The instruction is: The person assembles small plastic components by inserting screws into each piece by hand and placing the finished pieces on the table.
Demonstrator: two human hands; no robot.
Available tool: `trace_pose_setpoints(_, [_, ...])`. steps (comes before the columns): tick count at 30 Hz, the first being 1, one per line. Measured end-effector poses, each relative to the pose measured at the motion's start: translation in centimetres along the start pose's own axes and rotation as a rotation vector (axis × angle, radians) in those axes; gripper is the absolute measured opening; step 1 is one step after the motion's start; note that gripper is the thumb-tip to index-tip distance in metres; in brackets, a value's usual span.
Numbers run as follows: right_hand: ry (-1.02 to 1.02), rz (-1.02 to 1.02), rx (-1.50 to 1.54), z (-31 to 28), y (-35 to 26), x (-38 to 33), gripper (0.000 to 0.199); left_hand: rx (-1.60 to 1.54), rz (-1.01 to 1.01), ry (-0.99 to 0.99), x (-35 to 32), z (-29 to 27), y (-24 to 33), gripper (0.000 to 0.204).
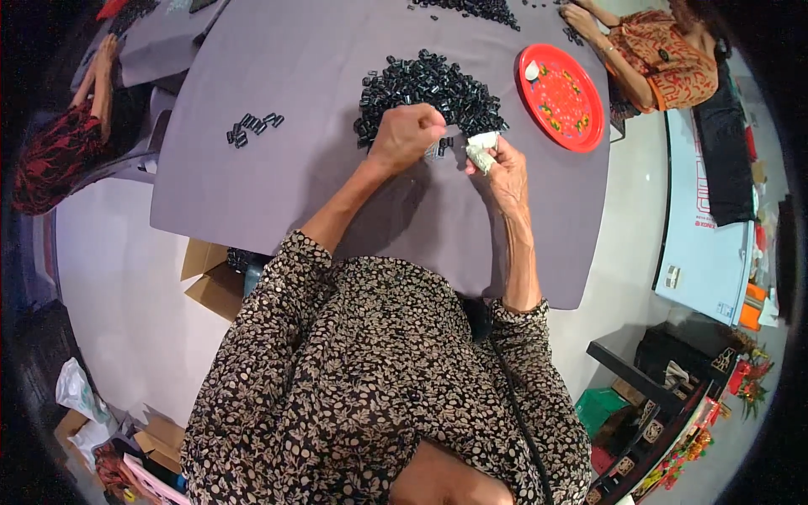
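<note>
My left hand [406, 135] is closed at the near edge of a big heap of small black parts [429, 88] on the grey table [286, 185]; its fingertips pinch something small that I cannot make out. My right hand [503, 168] grips a small white object [481, 151] just to the right of the left hand. Both hands almost touch above the table, beside the heap.
A small cluster of black parts [252, 126] lies at the left. A red round tray [562, 97] stands at the right. Another person in orange [652, 59] sits at the far right beside a second heap [471, 8]. A person in red [63, 143] sits far left. Cardboard boxes [215, 282] stand under the table.
</note>
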State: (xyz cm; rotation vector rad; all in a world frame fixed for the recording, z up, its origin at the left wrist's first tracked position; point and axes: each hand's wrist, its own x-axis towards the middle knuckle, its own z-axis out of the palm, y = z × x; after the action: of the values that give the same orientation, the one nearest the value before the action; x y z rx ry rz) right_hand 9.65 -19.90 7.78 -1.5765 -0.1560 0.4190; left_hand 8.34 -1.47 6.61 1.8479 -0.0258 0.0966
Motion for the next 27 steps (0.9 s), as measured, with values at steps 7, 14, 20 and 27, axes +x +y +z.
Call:
trace_pose_setpoints(7, [-0.006, -0.155, -0.11, 1.3, -4.3, 0.3, 0.013, -1.092, -0.275, -0.079, -0.1, -0.3, 2.1, 0.015])
trace_pose_setpoints(14, [0.039, -0.28, -0.075, 2.2, -6.1, 0.4, 0.014, -1.282, -0.217, -0.172, -0.2, 0.2, 3.3, 0.02])
trace_pose_setpoints(20, [0.038, -0.375, -0.164, 1.5, -7.1, 0.0, 0.015, -1.267, -0.205, -0.126, -0.6, 0.0, 4.6, 0.02])
trace_pose_setpoints(27, [0.068, -0.469, -0.412, 1.1, -7.8, -0.1, 0.022, -1.129, -0.157, -0.081, -0.8, -0.1, 5.2, 0.019])
